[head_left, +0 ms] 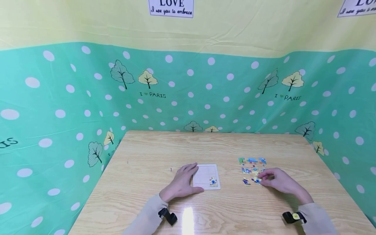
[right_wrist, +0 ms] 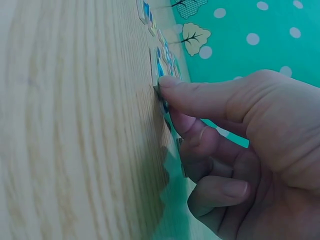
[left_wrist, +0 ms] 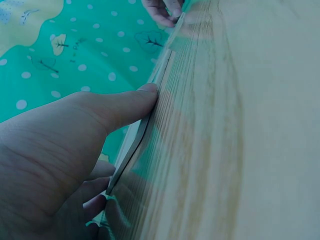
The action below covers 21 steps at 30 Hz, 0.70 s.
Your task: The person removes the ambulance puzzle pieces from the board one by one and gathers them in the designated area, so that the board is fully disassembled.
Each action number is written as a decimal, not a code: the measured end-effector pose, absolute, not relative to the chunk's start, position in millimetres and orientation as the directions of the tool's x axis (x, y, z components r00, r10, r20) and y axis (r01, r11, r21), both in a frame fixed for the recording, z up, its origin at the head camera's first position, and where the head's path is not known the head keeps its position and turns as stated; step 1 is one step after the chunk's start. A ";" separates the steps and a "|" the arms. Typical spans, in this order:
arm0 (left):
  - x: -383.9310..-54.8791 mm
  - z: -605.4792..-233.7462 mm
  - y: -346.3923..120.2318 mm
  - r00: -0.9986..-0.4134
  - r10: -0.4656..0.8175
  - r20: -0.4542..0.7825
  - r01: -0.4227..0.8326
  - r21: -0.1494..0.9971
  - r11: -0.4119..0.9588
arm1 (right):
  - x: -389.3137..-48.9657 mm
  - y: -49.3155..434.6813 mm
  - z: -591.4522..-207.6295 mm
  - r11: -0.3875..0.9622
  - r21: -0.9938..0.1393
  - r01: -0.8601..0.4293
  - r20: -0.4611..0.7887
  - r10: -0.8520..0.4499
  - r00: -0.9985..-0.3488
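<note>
A white square puzzle tray (head_left: 202, 176) lies on the table with one puzzle piece (head_left: 213, 181) in its lower right corner. My left hand (head_left: 183, 181) grips the tray at its left side, thumb (left_wrist: 132, 105) against the near edge and fingers toward the far left corner. To the right, my right hand (head_left: 277, 180) pinches a blue-and-yellow puzzle piece (head_left: 258, 180) between thumb (right_wrist: 195, 95) and forefinger, low at the near right of the loose pieces. The other right fingers are curled, and they partly cover neighbouring pieces.
Several loose colourful puzzle pieces (head_left: 252, 160) lie in rough rows right of the tray. The wooden table (head_left: 229, 212) ends at a green dotted curtain (head_left: 205, 98) behind and at both sides. Black wrist cameras (head_left: 168, 216) are strapped over both sleeves.
</note>
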State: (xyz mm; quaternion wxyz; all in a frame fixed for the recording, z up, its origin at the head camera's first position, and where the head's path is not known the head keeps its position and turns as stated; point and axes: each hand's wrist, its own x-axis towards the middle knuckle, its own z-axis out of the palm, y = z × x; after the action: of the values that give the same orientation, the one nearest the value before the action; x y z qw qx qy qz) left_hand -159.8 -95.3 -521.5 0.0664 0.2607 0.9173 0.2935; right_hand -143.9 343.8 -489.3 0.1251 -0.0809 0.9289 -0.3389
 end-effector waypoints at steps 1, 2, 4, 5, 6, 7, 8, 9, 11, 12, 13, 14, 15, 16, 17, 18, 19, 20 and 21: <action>-159.8 -521.5 -95.3 -0.855 0.517 0.032 0.440 0.573 0.692 | -143.8 343.6 -489.2 0.756 -0.651 -0.068 -0.178 -0.239 -0.955; -159.8 -521.6 -95.3 -0.855 0.518 0.034 0.441 0.573 0.691 | -143.8 343.4 -489.1 0.755 -0.652 -0.070 -0.178 -0.243 -0.953; -159.8 -521.7 -95.3 -0.854 0.518 0.036 0.442 0.575 0.689 | -143.8 342.8 -488.8 0.752 -0.655 -0.074 -0.180 -0.251 -0.951; -159.7 -521.9 -95.2 -0.854 0.519 0.038 0.444 0.574 0.688 | -143.6 342.4 -488.5 0.752 -0.655 -0.077 -0.180 -0.254 -0.950; -159.6 -522.0 -95.3 -0.854 0.520 0.037 0.443 0.574 0.688 | -143.4 341.9 -488.3 0.752 -0.655 -0.078 -0.181 -0.255 -0.950; -159.6 -522.0 -95.5 -0.853 0.520 0.037 0.444 0.574 0.688 | -143.3 340.9 -487.5 0.755 -0.651 -0.079 -0.181 -0.256 -0.950; -159.6 -521.9 -95.7 -0.853 0.521 0.036 0.444 0.575 0.687 | -143.2 339.7 -486.6 0.758 -0.647 -0.080 -0.182 -0.255 -0.950; -159.5 -521.8 -95.8 -0.853 0.521 0.034 0.443 0.575 0.688 | -142.9 338.4 -485.5 0.762 -0.642 -0.084 -0.180 -0.256 -0.950; -159.3 -521.9 -95.9 -0.853 0.521 0.030 0.442 0.573 0.690 | -142.4 335.5 -483.3 0.767 -0.635 -0.091 -0.172 -0.256 -0.951; -159.5 -521.9 -95.9 -0.853 0.521 0.027 0.440 0.573 0.692 | -142.2 333.8 -482.3 0.767 -0.634 -0.097 -0.166 -0.258 -0.952; -159.5 -521.8 -95.9 -0.853 0.521 0.029 0.441 0.572 0.692 | -141.9 332.1 -481.0 0.767 -0.633 -0.106 -0.157 -0.262 -0.952; -159.7 -521.5 -95.9 -0.854 0.520 0.027 0.440 0.572 0.692 | -141.7 330.2 -479.9 0.762 -0.638 -0.109 -0.150 -0.262 -0.953; -159.8 -521.4 -96.0 -0.854 0.519 0.027 0.440 0.571 0.693 | -141.5 328.4 -478.9 0.757 -0.644 -0.112 -0.143 -0.263 -0.954; -159.9 -521.4 -96.1 -0.855 0.519 0.027 0.439 0.570 0.694 | -141.5 326.5 -478.6 0.751 -0.651 -0.110 -0.140 -0.261 -0.955; -160.0 -521.5 -96.1 -0.855 0.518 0.030 0.440 0.572 0.692 | -141.3 324.8 -478.6 0.746 -0.656 -0.114 -0.136 -0.265 -0.955; -159.9 -521.5 -96.1 -0.855 0.518 0.030 0.440 0.572 0.693 | -141.3 322.9 -479.1 0.744 -0.659 -0.108 -0.136 -0.259 -0.956; -159.7 -521.5 -96.0 -0.855 0.518 0.032 0.441 0.572 0.691 | -141.4 321.1 -479.7 0.745 -0.659 -0.104 -0.135 -0.253 -0.958; -159.5 -521.5 -96.0 -0.855 0.518 0.031 0.440 0.573 0.691 | -141.8 319.6 -481.1 0.736 -0.669 -0.099 -0.137 -0.253 -0.958; -159.2 -521.6 -95.8 -0.855 0.518 0.032 0.440 0.574 0.691 | -142.2 318.0 -481.8 0.731 -0.674 -0.104 -0.134 -0.260 -0.956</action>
State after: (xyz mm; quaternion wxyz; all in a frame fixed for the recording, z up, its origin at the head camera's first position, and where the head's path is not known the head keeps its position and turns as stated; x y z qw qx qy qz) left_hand -159.2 -95.8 -521.6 0.0664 0.2612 0.9171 0.2939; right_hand -142.2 318.0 -481.8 0.1101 -0.0986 0.9238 -0.3533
